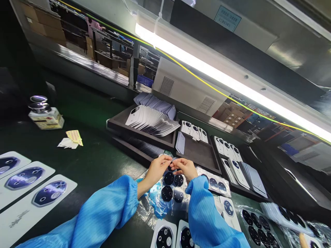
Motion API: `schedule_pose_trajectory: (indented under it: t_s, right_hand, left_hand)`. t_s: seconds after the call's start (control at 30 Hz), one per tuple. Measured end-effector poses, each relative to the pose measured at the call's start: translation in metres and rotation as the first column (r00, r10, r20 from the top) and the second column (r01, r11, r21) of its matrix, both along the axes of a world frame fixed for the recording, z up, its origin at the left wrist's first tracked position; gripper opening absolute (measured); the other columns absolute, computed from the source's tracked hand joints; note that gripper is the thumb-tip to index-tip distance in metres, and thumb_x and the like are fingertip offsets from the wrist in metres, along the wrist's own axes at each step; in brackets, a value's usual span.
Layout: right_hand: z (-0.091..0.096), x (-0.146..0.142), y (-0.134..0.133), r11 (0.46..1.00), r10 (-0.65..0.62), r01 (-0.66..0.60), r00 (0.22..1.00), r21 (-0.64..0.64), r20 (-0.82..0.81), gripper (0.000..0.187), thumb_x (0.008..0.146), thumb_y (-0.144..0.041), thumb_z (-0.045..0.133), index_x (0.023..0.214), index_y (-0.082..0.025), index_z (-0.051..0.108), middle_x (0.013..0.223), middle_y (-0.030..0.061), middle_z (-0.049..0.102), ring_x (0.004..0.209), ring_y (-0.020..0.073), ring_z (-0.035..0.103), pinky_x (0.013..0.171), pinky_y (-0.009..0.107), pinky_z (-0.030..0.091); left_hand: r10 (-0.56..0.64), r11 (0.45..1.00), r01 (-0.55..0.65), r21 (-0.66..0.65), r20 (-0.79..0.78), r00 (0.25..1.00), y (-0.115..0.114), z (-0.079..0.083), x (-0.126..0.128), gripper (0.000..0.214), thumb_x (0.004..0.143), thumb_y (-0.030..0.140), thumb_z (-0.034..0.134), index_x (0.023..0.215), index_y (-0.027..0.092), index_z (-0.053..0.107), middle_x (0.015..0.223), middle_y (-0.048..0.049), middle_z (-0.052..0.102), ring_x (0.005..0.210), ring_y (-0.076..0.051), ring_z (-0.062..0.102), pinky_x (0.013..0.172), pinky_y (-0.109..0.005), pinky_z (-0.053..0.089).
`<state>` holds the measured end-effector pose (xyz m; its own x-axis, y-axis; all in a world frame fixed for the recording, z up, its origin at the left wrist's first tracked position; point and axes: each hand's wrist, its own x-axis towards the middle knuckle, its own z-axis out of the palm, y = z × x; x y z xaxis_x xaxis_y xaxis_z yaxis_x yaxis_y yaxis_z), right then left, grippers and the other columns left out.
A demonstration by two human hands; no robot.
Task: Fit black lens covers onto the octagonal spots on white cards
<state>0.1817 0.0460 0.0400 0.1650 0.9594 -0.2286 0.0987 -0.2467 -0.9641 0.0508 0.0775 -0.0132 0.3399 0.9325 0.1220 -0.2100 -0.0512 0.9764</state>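
Note:
My left hand (pixel 156 169) and my right hand (pixel 186 167) meet at the fingertips, both pinched. A small pale edge shows between them, but the held piece is mostly covered by my fingers. Right under them lies a clear plastic sheet with several dark round camera lens covers (pixel 167 193) in rows. Crumpled clear film and a bluish patch (pixel 156 198) surround that sheet. Below it, near my right sleeve, rest white phone back panels (pixel 157 237) with dark camera areas. Another strip of dark round covers (pixel 213 183) sits just right of my right hand.
Behind my hands, a dark tray (pixel 116 123) holds fanned-out panels; more trays (pixel 201 151) stand to the right. White panels (pixel 19 213) and a metal-topped bottle (pixel 46 117) are at left. Another person's fingertip (pixel 303 240) shows at lower right, near more covers.

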Motion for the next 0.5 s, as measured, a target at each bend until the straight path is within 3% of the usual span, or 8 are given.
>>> schedule_pose_trajectory:
  t_s: [0.27,0.5]
  right_hand:
    - [0.0,-0.002,0.001,0.999,0.015,-0.017,0.998,0.046,0.059,0.034,0.05,-0.045,0.078,0.061,-0.016,0.065,0.063,0.0025,0.068,0.058,0.0129,0.063,0.049,0.022,0.05]
    - [-0.009,0.002,0.005,0.992,0.025,-0.047,0.984,0.119,0.178,0.022,0.06,-0.04,0.073,0.065,-0.019,0.068,0.066,0.0024,0.071,0.063,0.0169,0.066,0.048,0.024,0.052]
  left_hand:
    - [0.012,0.97,0.051,0.238,-0.256,0.967,0.005,0.019,-0.014,0.014,0.077,0.026,0.056,0.074,0.022,0.069,0.074,-0.0022,0.074,0.074,-0.021,0.069,0.069,-0.027,0.049]
    - [0.04,0.91,0.171,0.378,-0.491,0.87,0.016,0.032,-0.02,0.009,0.082,0.02,0.061,0.078,0.02,0.069,0.075,-0.003,0.071,0.073,-0.018,0.065,0.075,-0.03,0.047]
